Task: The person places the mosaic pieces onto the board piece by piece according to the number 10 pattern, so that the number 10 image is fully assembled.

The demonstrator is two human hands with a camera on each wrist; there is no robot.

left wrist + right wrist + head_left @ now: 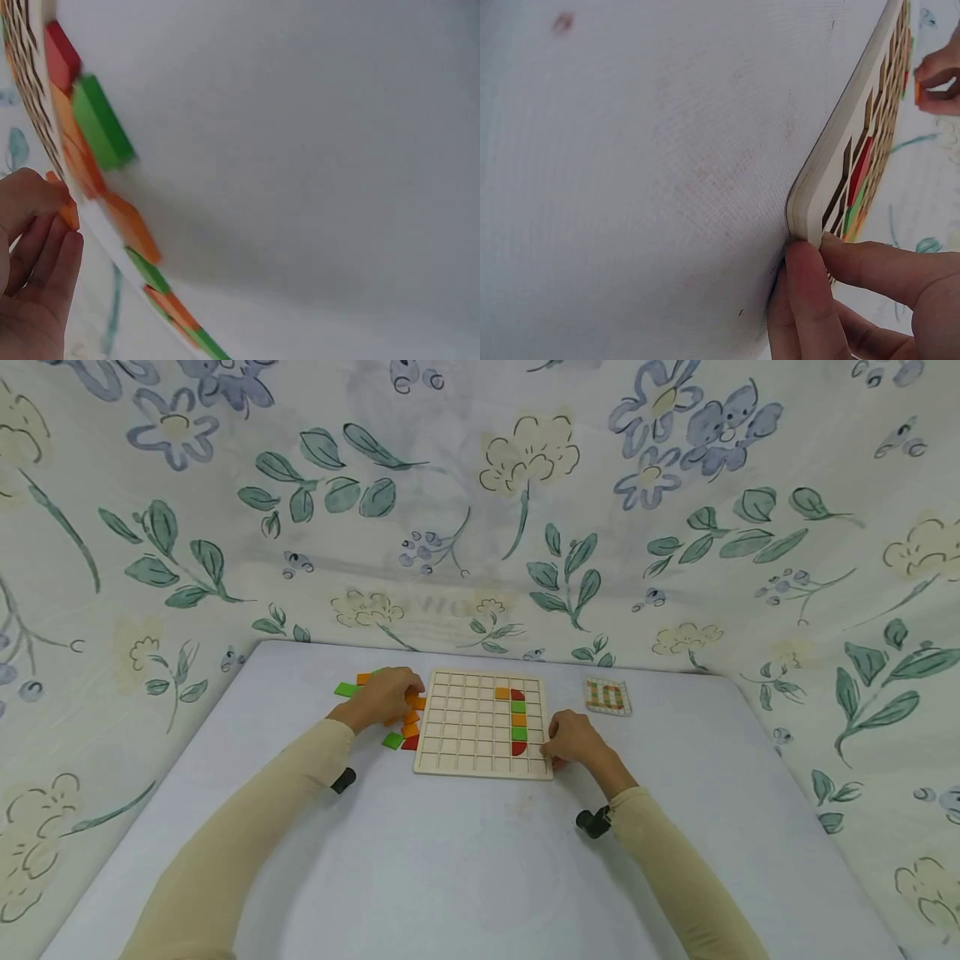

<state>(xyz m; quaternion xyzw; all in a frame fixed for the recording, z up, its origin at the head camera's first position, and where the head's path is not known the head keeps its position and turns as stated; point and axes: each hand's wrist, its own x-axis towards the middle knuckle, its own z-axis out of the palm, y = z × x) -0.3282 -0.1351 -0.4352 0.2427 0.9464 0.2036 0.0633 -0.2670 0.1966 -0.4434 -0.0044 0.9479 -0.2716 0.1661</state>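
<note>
A pale wooden grid board (465,735) lies on the white table. On its right side, a column holds a red quarter-round tile (517,695), a green tile (518,707), an orange tile (518,721), another green and another red one; one more orange tile (502,693) sits left of the top. My left hand (384,695), at the board's left edge, pinches an orange tile (69,214) between thumb and fingers. With thumb and fingers my right hand (576,740) grips the board's near right edge, as the right wrist view shows close up.
Loose green (393,741), orange (410,728) and red (410,743) tiles lie along the board's left side, some behind my left hand. A small patterned card (608,697) rests to the right of the board. Flowered cloth (450,527) hangs behind the table.
</note>
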